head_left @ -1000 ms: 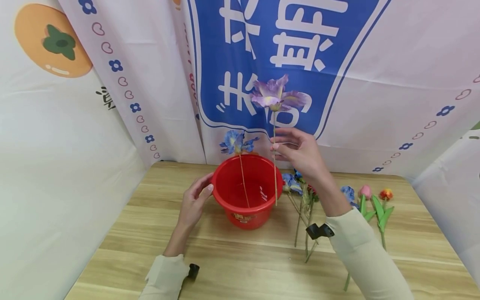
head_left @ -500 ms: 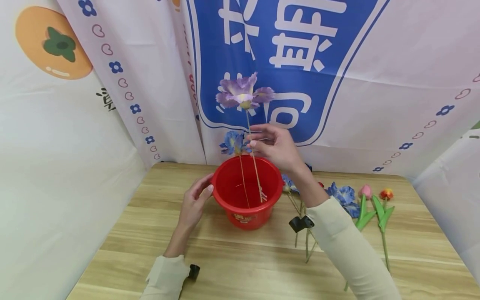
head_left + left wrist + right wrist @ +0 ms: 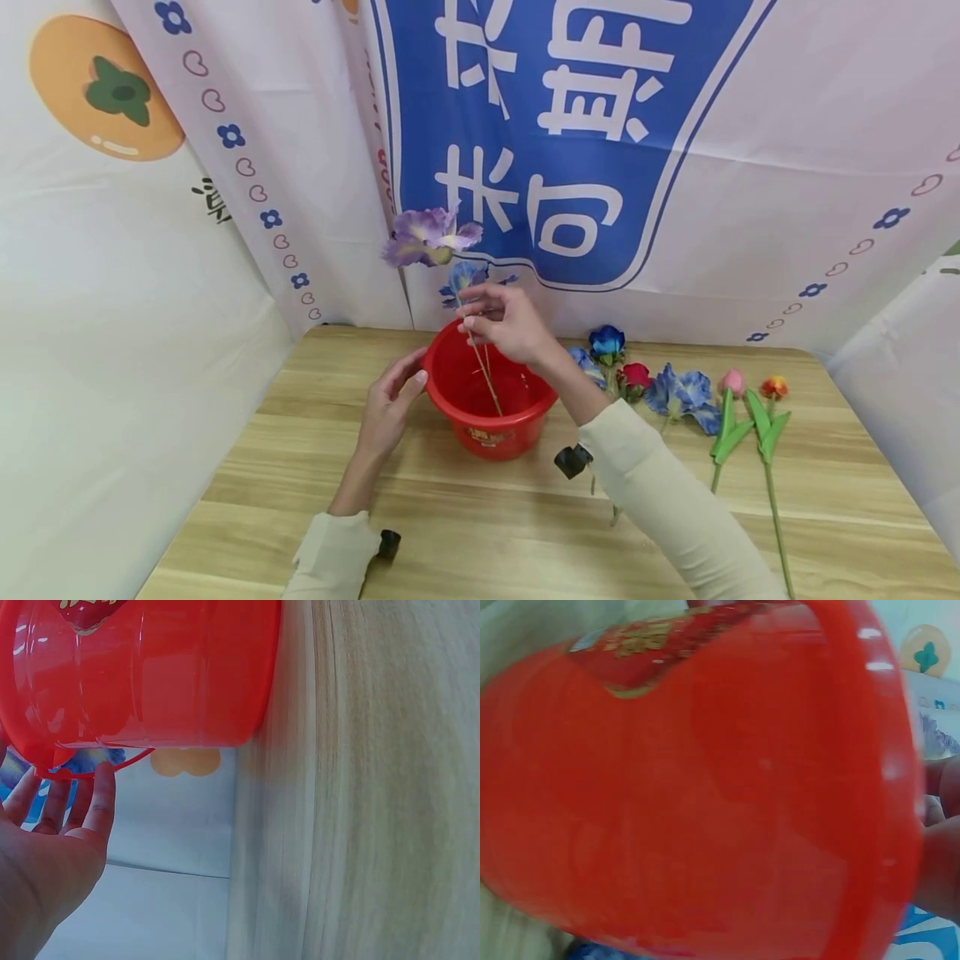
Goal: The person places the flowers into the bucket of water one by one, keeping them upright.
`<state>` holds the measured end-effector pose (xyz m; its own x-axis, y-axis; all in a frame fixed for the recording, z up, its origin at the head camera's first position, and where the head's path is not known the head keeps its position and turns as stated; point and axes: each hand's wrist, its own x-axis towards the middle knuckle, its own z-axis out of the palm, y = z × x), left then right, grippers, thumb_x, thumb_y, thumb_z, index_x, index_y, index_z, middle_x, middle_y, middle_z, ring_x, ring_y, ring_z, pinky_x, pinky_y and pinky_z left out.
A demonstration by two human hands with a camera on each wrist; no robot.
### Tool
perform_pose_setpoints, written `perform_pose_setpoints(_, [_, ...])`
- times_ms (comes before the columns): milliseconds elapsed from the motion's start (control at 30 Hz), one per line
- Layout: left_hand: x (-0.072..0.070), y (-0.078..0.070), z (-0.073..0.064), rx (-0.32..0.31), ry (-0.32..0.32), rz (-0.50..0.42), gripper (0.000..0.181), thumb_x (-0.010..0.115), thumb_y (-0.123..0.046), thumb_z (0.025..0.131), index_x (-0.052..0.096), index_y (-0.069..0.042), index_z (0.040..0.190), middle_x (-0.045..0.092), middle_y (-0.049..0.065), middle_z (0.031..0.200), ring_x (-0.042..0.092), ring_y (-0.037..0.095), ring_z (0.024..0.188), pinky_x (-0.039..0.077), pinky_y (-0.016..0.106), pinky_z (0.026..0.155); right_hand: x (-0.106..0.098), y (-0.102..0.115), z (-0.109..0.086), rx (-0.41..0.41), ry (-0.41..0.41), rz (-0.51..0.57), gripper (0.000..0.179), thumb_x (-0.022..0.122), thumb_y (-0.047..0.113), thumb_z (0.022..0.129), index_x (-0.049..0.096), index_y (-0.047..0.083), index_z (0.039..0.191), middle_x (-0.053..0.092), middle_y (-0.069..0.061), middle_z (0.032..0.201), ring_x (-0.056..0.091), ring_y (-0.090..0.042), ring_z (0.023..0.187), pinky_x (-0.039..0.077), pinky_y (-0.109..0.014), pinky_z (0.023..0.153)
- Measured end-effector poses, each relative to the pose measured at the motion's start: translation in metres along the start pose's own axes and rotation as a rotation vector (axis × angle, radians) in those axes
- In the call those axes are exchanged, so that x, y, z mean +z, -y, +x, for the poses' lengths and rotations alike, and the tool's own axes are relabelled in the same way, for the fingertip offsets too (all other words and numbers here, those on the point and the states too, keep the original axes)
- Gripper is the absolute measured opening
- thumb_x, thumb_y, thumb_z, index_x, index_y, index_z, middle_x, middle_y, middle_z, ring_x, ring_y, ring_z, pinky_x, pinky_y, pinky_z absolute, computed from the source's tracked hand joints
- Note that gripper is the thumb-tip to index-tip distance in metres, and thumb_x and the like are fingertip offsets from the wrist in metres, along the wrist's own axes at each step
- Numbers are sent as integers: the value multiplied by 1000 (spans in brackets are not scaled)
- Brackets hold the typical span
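Observation:
A red plastic bucket (image 3: 487, 433) stands on the wooden table. My left hand (image 3: 390, 404) holds it at the left rim, and in the left wrist view the fingertips (image 3: 103, 780) lie by the rim and the thin red handle (image 3: 135, 759). Over the bucket's mouth my right hand (image 3: 506, 321) pinches the stem of a purple artificial iris (image 3: 431, 237). That stem slants down inside the bucket, its bloom tilted left above the rim. A blue iris (image 3: 467, 275) stands in the bucket too, partly hidden behind the right hand. The bucket wall fills most of the right wrist view.
Right of the bucket lie a blue rose (image 3: 607, 342), a red rose (image 3: 635, 377), blue irises (image 3: 682, 396), a pink tulip (image 3: 731, 383) and an orange tulip (image 3: 774, 387). A printed curtain (image 3: 787, 192) hangs behind the wooden table (image 3: 480, 517).
My right hand has carried the purple iris leftward and down, from beside the bucket's right rim into its mouth. My left hand and the bucket have stayed put.

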<state>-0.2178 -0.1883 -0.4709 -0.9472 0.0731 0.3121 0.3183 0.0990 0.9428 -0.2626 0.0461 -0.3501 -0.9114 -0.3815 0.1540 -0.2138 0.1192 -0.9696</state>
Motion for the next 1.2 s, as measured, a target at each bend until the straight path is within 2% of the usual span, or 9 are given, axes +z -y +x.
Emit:
perform_pose_setpoints(433, [1,0,0,7,6,-1,43,61,-14,110,58,-2,151,59,18,149,62,4,129,60,18,102,5,-29,1,132,38,56,43,67,-3,102,60,-1,145,70,-29,129,70,-52,118,60,-65,100])
perform_pose_setpoints(533, [1,0,0,4,8,-7,43,61,-13,110,58,-2,152,59,17,149,62,4,129,60,18,102,4,-33,2,153,43,51,42,67,-2,102,60,-1,144,70,-29,128,71,-52,118,60,-66,101])
perform_pose_setpoints(700, [1,1,1,7,5,-17,43,60,-11,110,57,0,151,59,19,149,63,3,128,60,18,102,5,-37,6,178,50,6,39,68,-2,102,62,1,140,71,-25,124,73,-47,116,65,-59,94])
perform_pose_setpoints(933, [1,0,2,7,3,-29,44,60,-12,109,57,1,151,60,20,149,64,3,127,60,18,102,7,-40,8,256,63,-85,38,72,-2,99,65,4,136,73,-20,121,75,-42,116,68,-49,89])
perform_pose_setpoints(1200, [2,0,2,8,4,-35,44,60,-12,110,56,1,152,59,21,150,64,2,127,60,19,101,10,-46,12,261,87,-114,35,70,-4,99,66,4,133,74,-19,118,77,-36,109,70,-42,83])
